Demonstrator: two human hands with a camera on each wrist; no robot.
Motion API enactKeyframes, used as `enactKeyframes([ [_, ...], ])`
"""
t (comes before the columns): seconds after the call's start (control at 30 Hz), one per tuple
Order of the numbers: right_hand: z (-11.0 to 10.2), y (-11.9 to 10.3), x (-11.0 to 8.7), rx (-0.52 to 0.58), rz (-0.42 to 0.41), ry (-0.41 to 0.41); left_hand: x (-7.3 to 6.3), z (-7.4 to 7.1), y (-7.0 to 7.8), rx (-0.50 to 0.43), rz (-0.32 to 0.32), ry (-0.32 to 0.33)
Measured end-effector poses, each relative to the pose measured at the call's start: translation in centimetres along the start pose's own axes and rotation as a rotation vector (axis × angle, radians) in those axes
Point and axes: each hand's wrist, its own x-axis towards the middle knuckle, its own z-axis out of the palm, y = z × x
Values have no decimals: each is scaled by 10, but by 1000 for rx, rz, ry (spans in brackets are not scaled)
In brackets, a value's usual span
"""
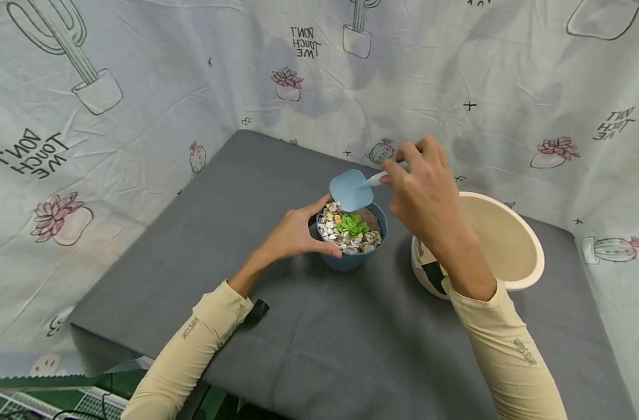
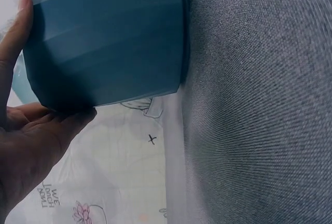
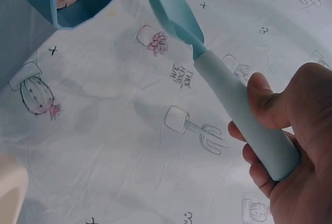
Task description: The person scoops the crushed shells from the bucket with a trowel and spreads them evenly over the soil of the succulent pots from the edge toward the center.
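A small blue plant pot (image 1: 346, 261) stands on the grey cloth, with a green succulent (image 1: 353, 224) among pale stones and shell-like pieces (image 1: 332, 226). My left hand (image 1: 297, 233) holds the pot from its left side, thumb at the near rim and a finger at the far rim. In the left wrist view the hand (image 2: 36, 141) lies against the faceted pot (image 2: 109, 42). My right hand (image 1: 421, 189) grips the handle of a light blue toy-like trowel (image 1: 351, 189), whose blade is tilted over the pot's far edge. In the right wrist view the fingers wrap round the pale handle (image 3: 244, 112).
A cream, wide-mouthed container (image 1: 508, 245) stands at the right, partly behind my right forearm. A black object (image 1: 256, 313) lies beside my left sleeve. Cactus-printed cloth (image 1: 157, 76) hangs behind and to the left of the grey-covered table (image 1: 193, 233).
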Motion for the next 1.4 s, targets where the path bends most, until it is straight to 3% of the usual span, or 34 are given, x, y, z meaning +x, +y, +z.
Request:
enactKeyframes([
  [0.33,-11,16,-13,1,19,76,4,10,16,46,-39,31],
  [0.53,-26,32,-30,17,94,142,2,23,30,86,-70,120],
  [0.77,-62,68,-72,59,238,247,-5,38,44,165,-84,214],
  [1.0,-88,110,-122,-26,351,212,-9,30,51,149,-145,141],
  [1.07,-90,119,-135,-74,349,174,-6,26,55,135,-105,186],
  [1.1,-90,124,-140,-90,338,148,-3,27,58,118,-56,232],
  [1.23,-79,141,-152,-134,268,27,17,44,85,94,254,422],
  [1.3,-66,148,-155,-140,237,-31,29,60,102,87,376,413],
  [1.4,-44,151,-157,-144,214,-108,45,86,125,74,396,261],
])
